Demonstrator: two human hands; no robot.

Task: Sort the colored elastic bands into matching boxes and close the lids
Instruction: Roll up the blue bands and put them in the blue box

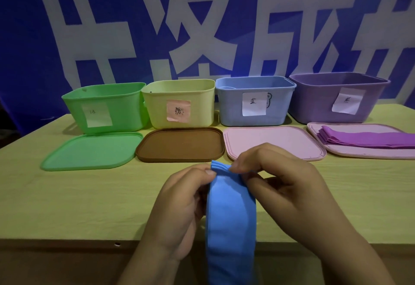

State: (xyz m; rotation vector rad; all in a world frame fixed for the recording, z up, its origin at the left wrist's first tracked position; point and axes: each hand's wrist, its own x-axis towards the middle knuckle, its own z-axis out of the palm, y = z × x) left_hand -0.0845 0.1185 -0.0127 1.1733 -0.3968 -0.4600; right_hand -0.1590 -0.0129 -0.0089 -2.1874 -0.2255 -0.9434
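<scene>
Both the left hand [179, 204] and right hand [280, 186] pinched the folded top edge of the blue band [231, 217], seemingly aligning its layers so it would fit the blue box [256, 114]. That box stood open beyond, its pink lid [274, 143] flat on the surface [67, 195].

Folded blue band [231, 213] held upright before four open boxes; purple band [368, 139] on lid.
</scene>
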